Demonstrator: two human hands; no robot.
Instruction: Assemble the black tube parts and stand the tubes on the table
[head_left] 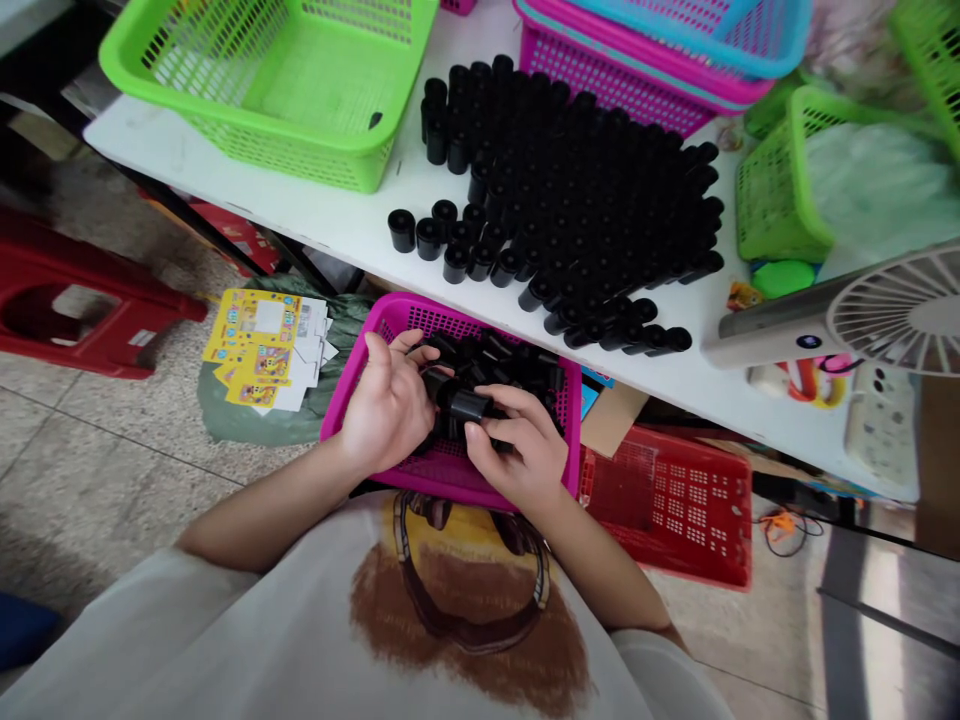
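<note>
We show a black canister (471,406) lying crosswise between the hands, its barrel wrapped by the curled fingers of the right hand (521,445), which holds it firmly. The left hand (386,405) stands half open, its fingertips on the pile of canisters (510,358), with no clear hold. We judge each canister light, stiff and smooth, best taken around the barrel. Both hands work above a pink basket (358,362), its near rim under the right wrist. Beyond the hands, a white table (300,225) bears dense rows of canisters (585,200) and a green basket (300,150). Left of the left hand lie yellow cards (259,345); right of the right hand sits a red crate (675,510).
</note>
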